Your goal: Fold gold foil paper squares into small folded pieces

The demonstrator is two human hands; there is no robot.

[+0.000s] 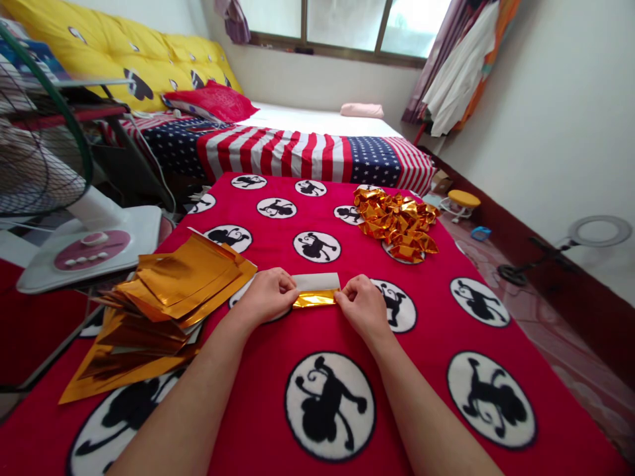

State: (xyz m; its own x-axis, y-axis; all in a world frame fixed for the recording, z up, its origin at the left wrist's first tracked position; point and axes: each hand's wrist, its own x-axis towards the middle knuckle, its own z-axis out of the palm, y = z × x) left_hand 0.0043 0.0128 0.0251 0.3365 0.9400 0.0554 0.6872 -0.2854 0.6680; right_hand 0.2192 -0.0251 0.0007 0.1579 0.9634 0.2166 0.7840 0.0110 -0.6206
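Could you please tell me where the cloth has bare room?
Bare cloth shows beyond the left hand and right hand, left of the folded gold pieces, and right of the right forearm. The left side, under the gold sheets, and the far right are crowded.

I log my strip as shiny gold and pale grey. Cloth: red, patterned with white discs bearing black animal figures. Sheets, left edge: gold. Folded pieces, far right corner: glossy orange-gold.

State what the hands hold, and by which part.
Folded gold paper, by its two ends: left hand at the left, right hand at the right.
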